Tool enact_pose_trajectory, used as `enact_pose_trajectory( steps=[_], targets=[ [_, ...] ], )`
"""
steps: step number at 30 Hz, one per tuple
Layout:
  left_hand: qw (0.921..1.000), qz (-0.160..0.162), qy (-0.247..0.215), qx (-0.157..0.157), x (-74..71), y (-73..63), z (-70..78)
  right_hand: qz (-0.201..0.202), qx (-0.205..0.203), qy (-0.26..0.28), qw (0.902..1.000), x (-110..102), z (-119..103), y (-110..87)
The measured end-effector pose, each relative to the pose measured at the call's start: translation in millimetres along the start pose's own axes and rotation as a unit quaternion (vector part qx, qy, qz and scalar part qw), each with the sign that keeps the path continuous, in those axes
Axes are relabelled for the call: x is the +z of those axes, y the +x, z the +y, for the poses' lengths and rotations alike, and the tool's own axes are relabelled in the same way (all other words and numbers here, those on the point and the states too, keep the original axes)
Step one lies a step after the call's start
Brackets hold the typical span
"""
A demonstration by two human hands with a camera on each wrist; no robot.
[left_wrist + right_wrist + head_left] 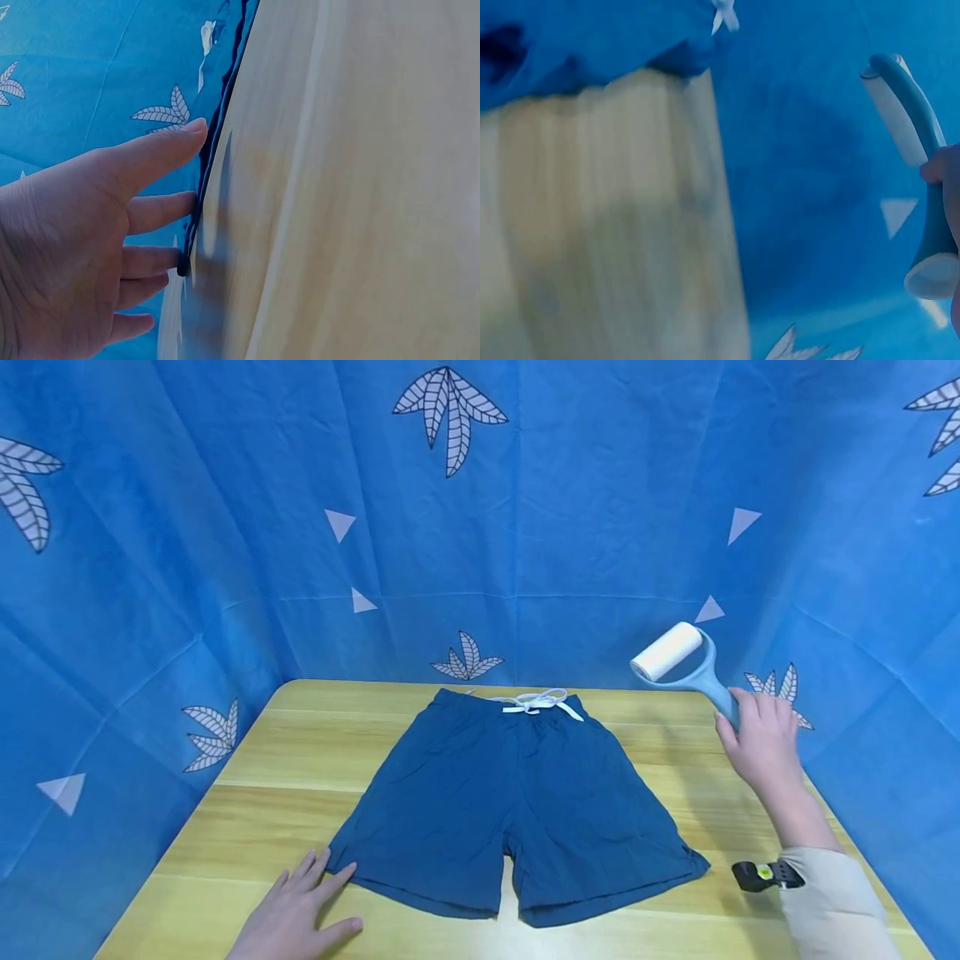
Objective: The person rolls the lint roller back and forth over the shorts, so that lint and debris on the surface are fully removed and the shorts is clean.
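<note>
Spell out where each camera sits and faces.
Head: on the head, facing forward and down at drawstring shorts on a wooden table; left hand and right hand show.
Left wrist: on that wrist, facing the shorts' edge; the left hand shows.
Right wrist: on that wrist, facing table, shorts and lint roller; part of the right hand shows.
Shared by head and right wrist: the lint roller.

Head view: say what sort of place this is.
Likely a curtained-off work booth: patterned blue cloth hangs round three sides of a wooden table, with shorts laid flat on it.
</note>
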State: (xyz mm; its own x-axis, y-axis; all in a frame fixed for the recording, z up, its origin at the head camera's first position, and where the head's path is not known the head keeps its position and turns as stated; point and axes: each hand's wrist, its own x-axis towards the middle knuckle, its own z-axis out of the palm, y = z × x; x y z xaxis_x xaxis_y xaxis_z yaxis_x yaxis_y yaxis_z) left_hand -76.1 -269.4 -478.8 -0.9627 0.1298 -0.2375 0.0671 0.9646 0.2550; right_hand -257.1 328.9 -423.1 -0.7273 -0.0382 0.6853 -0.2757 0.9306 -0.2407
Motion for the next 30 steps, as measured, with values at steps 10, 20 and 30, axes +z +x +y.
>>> enact_pose_trajectory(
  steps=[10, 20, 30],
  targets=[
    [0.9998, -0.008, -0.010, -0.012, 0.4, -1.1, -0.4, 0.057, -0.160, 0.036, 0.9848, 19, -50, 17.2],
    [0.9999, -0.001, -0.004, -0.011, 4.9, -2.6, 1.2, 0.025, -0.289, 0.060, 0.9550, 48, -103, 29.1],
    [0.9994, 0.004, 0.025, -0.025, 4.1, -2.9, 4.8, -0.047, -0.380, 0.087, 0.9195, 69, -161, 40.6]
  ],
)
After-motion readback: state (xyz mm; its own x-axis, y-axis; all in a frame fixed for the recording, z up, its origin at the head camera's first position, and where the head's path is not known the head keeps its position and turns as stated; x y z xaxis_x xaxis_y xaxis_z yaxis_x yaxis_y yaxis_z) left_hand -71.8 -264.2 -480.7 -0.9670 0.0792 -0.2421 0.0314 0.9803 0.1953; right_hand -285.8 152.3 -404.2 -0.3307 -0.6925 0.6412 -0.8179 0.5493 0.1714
